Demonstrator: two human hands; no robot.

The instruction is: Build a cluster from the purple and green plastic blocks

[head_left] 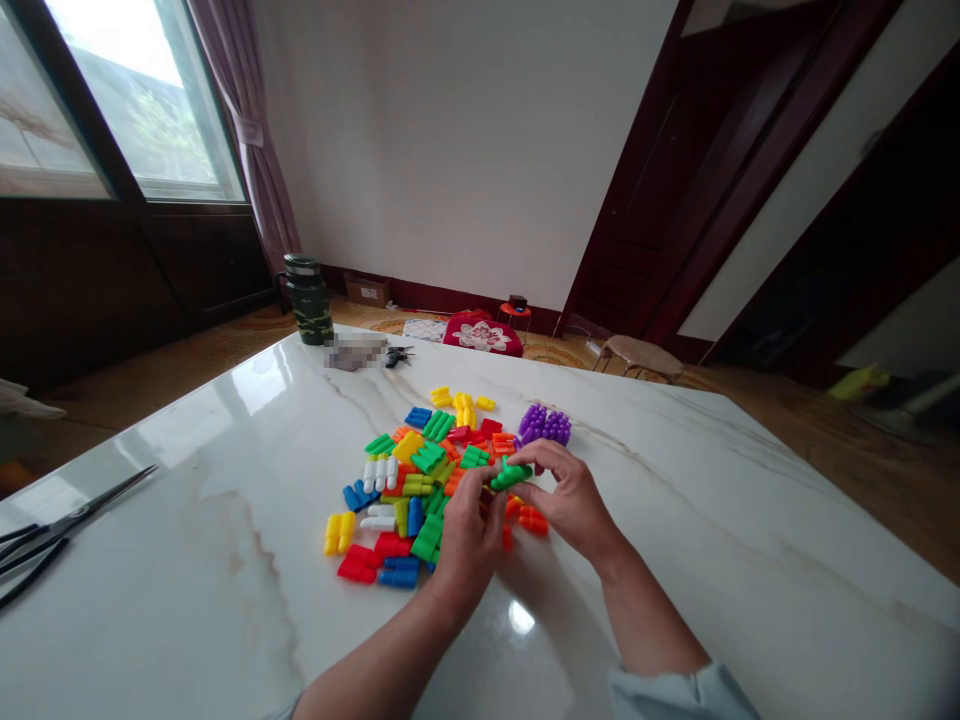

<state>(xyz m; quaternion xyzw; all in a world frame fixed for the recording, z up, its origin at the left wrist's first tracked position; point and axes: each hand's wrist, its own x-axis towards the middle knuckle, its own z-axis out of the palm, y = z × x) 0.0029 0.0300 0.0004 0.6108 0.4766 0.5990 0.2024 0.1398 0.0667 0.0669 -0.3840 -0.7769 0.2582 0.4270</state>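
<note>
A heap of small plastic building blocks [420, 470] in red, yellow, green, blue, white and orange lies on the white marble table [712, 560]. Both hands meet just above the heap's right side. My left hand [469, 535] and my right hand [566, 495] pinch the same green block piece [510, 474] between their fingertips, one hand at each end. A purple block cluster [545, 426] sits just behind my right hand. Orange blocks [531, 519] lie under my right palm.
Black scissors [52, 532] lie at the table's left edge. A dark camouflage flask [308, 300], a blurred object and keys [397, 354] stand at the far edge. Beyond are a red cushion [482, 334], a small stool [641, 355] and a dark wooden door.
</note>
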